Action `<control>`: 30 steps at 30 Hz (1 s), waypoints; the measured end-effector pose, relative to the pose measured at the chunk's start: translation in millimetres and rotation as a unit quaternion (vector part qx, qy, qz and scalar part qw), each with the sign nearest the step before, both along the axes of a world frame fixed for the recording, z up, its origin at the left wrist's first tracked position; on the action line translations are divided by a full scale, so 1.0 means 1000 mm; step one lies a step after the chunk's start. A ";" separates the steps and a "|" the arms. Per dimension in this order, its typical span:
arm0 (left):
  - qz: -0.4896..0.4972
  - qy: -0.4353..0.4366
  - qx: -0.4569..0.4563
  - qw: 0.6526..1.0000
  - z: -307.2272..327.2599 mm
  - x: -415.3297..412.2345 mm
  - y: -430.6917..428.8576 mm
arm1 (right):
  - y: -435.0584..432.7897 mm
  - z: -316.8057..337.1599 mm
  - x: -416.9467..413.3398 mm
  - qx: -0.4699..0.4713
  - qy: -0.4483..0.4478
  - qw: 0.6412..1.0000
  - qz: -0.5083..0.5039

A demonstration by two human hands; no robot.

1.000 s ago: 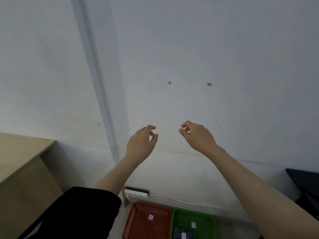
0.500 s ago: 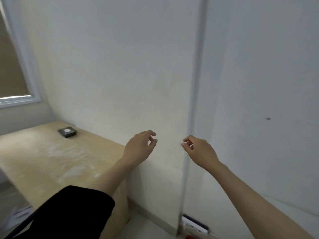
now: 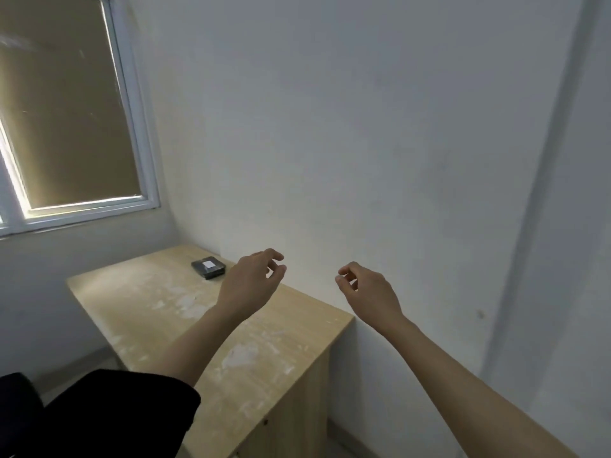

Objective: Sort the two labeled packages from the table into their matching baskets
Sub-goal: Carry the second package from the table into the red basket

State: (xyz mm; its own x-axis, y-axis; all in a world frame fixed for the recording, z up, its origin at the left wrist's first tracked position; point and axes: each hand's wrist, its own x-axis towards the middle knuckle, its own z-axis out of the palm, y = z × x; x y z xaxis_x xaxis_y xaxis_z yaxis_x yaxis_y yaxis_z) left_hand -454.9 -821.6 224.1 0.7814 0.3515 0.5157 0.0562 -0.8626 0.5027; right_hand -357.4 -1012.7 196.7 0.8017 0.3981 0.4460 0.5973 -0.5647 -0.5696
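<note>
We hold both hands empty, fingers loosely curled — left hand [image 3: 250, 283] above the desk [image 3: 139, 302], right hand [image 3: 370, 294] beside it; the labeled package [image 3: 208, 267] lies at the desk's far edge by the wall.

Wooden table [image 3: 172, 312] carries one dark package [image 3: 208, 268].

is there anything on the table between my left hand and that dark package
Nothing visible. The left hand hovers empty above the table, and the package lies just beyond it near the wall, with only bare tabletop between them.
</note>
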 end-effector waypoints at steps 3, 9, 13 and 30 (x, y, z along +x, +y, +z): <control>-0.012 -0.001 -0.008 1.000 -0.010 0.016 0.052 | 0.057 -0.003 0.019 -0.001 -0.002 1.000 0.005; -0.031 0.034 -0.036 0.998 -0.025 0.063 0.167 | 0.165 -0.014 0.063 0.003 0.040 0.999 -0.009; -0.030 0.030 -0.054 0.998 -0.034 0.081 0.246 | 0.239 -0.022 0.080 -0.021 0.069 0.997 -0.005; -0.073 0.130 -0.046 0.988 -0.083 0.130 0.589 | 0.535 -0.090 0.083 -0.040 0.166 0.982 -0.076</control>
